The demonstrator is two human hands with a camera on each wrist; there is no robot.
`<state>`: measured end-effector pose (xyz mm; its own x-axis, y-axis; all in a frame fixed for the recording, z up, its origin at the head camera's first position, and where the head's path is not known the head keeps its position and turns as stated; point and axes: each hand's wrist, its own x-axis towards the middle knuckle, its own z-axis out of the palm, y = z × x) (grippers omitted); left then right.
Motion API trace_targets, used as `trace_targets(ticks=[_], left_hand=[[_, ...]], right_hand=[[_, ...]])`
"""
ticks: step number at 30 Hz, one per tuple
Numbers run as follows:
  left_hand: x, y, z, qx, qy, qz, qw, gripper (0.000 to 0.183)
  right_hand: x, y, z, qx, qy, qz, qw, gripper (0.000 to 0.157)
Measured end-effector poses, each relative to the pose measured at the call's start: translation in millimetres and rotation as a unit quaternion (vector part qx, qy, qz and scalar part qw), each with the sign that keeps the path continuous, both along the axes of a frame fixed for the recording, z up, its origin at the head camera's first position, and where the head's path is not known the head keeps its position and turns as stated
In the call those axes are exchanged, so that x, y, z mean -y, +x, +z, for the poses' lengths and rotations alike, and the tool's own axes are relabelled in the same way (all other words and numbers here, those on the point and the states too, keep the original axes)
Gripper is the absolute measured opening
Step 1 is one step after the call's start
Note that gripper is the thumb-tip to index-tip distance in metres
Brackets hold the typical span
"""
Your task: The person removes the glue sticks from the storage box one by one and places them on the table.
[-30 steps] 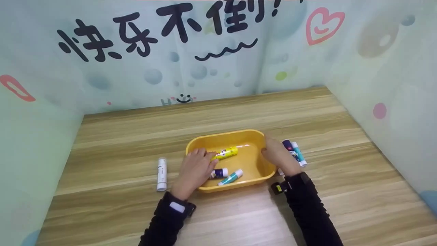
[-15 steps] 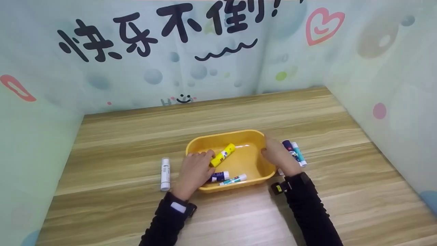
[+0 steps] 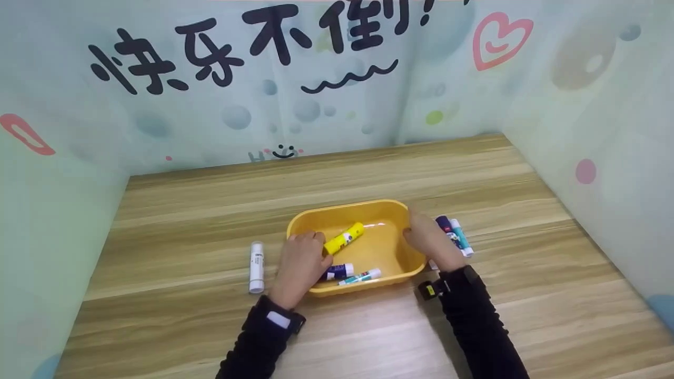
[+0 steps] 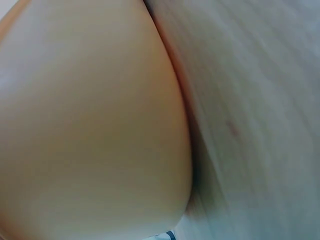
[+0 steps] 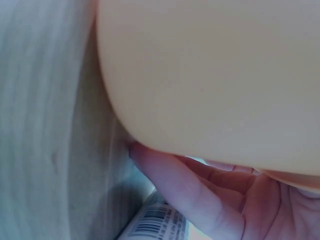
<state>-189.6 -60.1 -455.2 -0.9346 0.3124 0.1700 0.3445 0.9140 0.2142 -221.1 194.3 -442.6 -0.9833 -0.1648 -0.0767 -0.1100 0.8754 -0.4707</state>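
Note:
A yellow plastic basin (image 3: 379, 210) stands on the wooden table between the two hands. The left hand (image 3: 301, 263) holds its left end, thumb inside the rim; the fingertips are hidden. At the opposite end the right hand (image 3: 433, 239) grips the rim, its fingers curled against the outer wall, as the right wrist view shows. Inside the basin lie a yellow glue stick (image 3: 344, 238), a dark blue glue stick (image 3: 339, 271) partly covered by the left hand, and a teal-and-white glue stick (image 3: 360, 277).
A white glue stick (image 3: 256, 267) lies on the table left of the basin. Right of it, beside the right hand, lie another dark blue glue stick (image 3: 444, 223) and another teal glue stick (image 3: 462, 237). Printed cloth walls (image 3: 337, 116) enclose the table's back and sides.
The left hand has drawn back from over the yellow glue stick to the basin's left end. That stick has swung to a steeper slant. The white glue stick has rolled slightly right.

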Motion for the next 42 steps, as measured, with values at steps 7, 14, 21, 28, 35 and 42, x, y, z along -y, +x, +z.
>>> trace_targets(ticks=[7, 14, 21, 28, 35, 42], left_hand=[[1, -0.1, 3.2, 0.029, 0.120, 0.007, 0.9923, 0.027], [6, -3.9, 6.9, 0.071, 0.264, 0.004, 0.9619, 0.027], [14, -8.9, 13.1, 0.134, 0.382, 0.015, 0.9142, 0.028], [22, -10.0, 22.7, 0.168, 0.438, 0.018, 0.8831, 0.034], [37, -9.6, 38.9, 0.202, 0.529, 0.021, 0.8237, 0.037], [66, -9.5, 53.7, 0.229, 0.528, 0.065, 0.8152, 0.042]], right_hand=[[0, -0.7, -1.2, 0.016, 0.006, -0.010, 1.000, 0.039], [0, -1.8, -1.7, 0.004, 0.006, -0.005, 1.000, 0.037], [1, -0.3, -0.4, 0.006, 0.002, -0.012, 1.000, 0.039], [1, -0.5, -0.4, -0.008, 0.006, -0.006, 1.000, 0.040], [1, -1.2, -1.1, -0.018, 0.017, 0.007, 1.000, 0.039], [1, 0.1, 0.3, 0.009, 0.015, -0.005, 1.000, 0.043]])
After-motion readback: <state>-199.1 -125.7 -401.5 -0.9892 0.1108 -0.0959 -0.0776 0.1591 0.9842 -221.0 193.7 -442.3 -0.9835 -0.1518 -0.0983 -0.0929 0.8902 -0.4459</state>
